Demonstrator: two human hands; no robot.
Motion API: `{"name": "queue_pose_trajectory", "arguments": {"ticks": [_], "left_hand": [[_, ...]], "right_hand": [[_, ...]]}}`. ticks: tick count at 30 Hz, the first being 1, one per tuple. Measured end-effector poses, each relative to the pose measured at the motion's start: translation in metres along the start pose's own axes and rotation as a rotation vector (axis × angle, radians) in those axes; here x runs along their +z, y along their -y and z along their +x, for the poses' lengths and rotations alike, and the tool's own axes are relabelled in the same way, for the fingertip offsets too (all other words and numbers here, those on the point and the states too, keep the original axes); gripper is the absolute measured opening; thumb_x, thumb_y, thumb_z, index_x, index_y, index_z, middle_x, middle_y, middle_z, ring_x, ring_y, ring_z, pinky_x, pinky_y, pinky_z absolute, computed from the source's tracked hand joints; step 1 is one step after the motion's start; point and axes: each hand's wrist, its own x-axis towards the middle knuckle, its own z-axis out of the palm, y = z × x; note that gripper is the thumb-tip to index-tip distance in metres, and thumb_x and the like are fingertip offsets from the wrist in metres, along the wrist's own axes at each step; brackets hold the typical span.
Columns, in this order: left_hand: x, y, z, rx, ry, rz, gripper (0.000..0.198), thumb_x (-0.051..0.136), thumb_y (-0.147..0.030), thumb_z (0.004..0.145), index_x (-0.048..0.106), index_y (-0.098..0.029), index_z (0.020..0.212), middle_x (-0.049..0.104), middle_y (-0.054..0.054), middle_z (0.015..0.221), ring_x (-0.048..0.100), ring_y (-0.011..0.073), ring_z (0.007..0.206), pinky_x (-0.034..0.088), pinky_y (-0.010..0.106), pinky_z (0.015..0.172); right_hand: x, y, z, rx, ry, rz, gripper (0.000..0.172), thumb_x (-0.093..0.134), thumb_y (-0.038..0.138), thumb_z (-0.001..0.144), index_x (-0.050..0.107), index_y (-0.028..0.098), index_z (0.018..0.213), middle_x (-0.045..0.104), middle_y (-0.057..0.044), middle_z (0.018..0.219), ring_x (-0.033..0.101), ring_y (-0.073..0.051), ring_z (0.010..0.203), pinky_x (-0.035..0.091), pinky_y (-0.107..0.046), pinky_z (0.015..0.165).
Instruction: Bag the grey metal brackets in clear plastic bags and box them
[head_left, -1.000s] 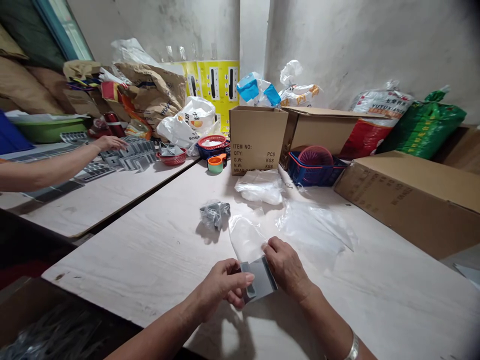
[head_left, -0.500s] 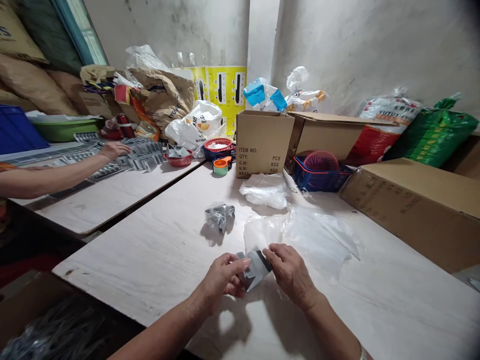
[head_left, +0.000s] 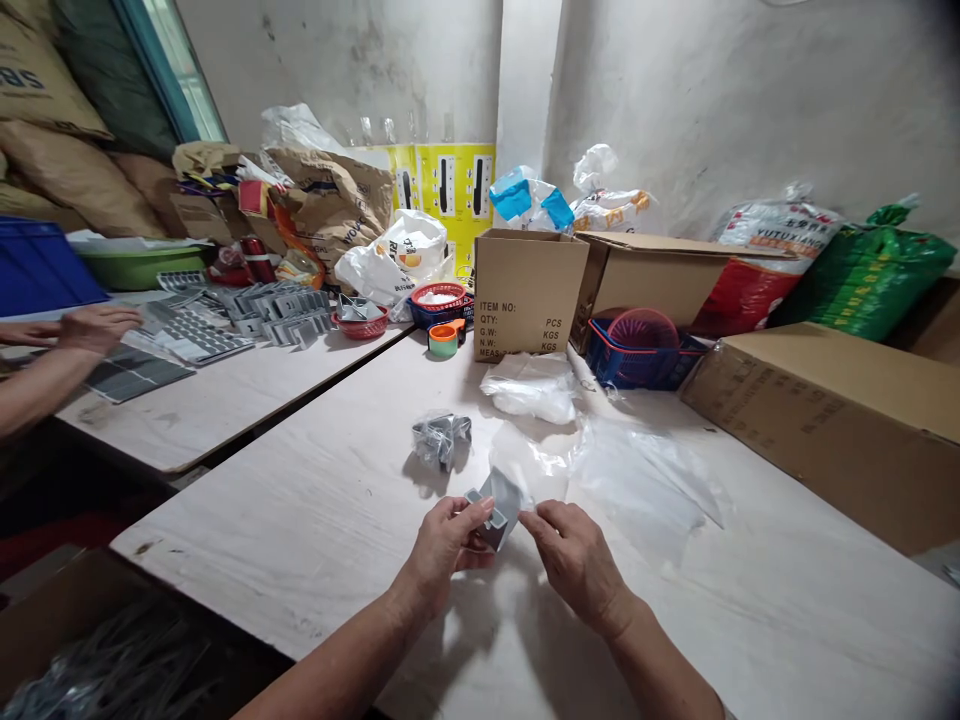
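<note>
My left hand grips a small grey bracket-like part with a folded profile, thumb on top and fingers curled beneath. Close to its right side, my right hand is closed in a pinch, the fingertips beside the part and the edge of a clear plastic bag. What the pinch holds, if anything, I cannot make out. Beyond my left hand, a bundle of grey parts wrapped in clear plastic lies on the table.
Flat clear bags and a bag stack lie ahead. Behind stand a cardboard box, an orange-and-green tape roll and a blue basket. At left, a co-worker's hand is over grey parts on another table.
The grey part has turned in my left hand, showing its folded end. My right fingertips have shifted slightly left and down. The co-worker's hand has drawn back left.
</note>
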Motion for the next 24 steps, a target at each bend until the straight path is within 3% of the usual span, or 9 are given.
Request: {"name": "queue_pose_trajectory", "arguments": {"ticks": [10,15,18,24], "left_hand": [[0.008,0.004,0.002,0.006,0.027,-0.058,0.038,0.068,-0.045,0.067,0.049,-0.015,0.080,0.060,0.004,0.069,0.055,0.0138,0.059,0.049,0.033,0.060],[0.012,0.006,-0.002,0.017,0.054,-0.001,0.043,0.073,-0.044,0.063,0.048,-0.016,0.084,0.059,0.003,0.074,0.059,0.0169,0.066,0.051,0.034,0.058],[0.016,0.009,-0.007,0.016,0.060,0.055,0.050,0.077,-0.043,0.058,0.051,-0.016,0.090,0.057,0.003,0.078,0.059,0.0174,0.071,0.051,0.030,0.055],[0.012,0.010,0.004,0.065,0.020,-0.013,0.038,0.062,-0.051,0.071,0.054,-0.015,0.082,0.053,-0.001,0.068,0.050,0.0084,0.050,0.047,0.025,0.046]], "right_hand": [[0.002,-0.001,-0.001,0.140,0.168,0.211,0.013,0.043,0.015,0.086,0.053,0.019,0.093,0.053,-0.005,0.082,0.049,-0.016,0.067,0.039,-0.027,0.058],[0.001,0.005,0.000,0.175,0.174,0.332,0.022,0.054,0.016,0.074,0.050,0.019,0.095,0.053,-0.005,0.084,0.049,-0.016,0.068,0.039,-0.026,0.058],[0.001,0.005,0.000,0.224,0.124,0.398,0.009,0.048,0.014,0.076,0.052,0.019,0.082,0.052,-0.003,0.075,0.048,-0.015,0.064,0.036,-0.025,0.057],[-0.012,-0.004,0.006,0.554,0.040,0.943,0.022,0.047,0.031,0.087,0.061,0.017,0.076,0.053,-0.001,0.070,0.046,-0.012,0.060,0.037,-0.024,0.056]]}}
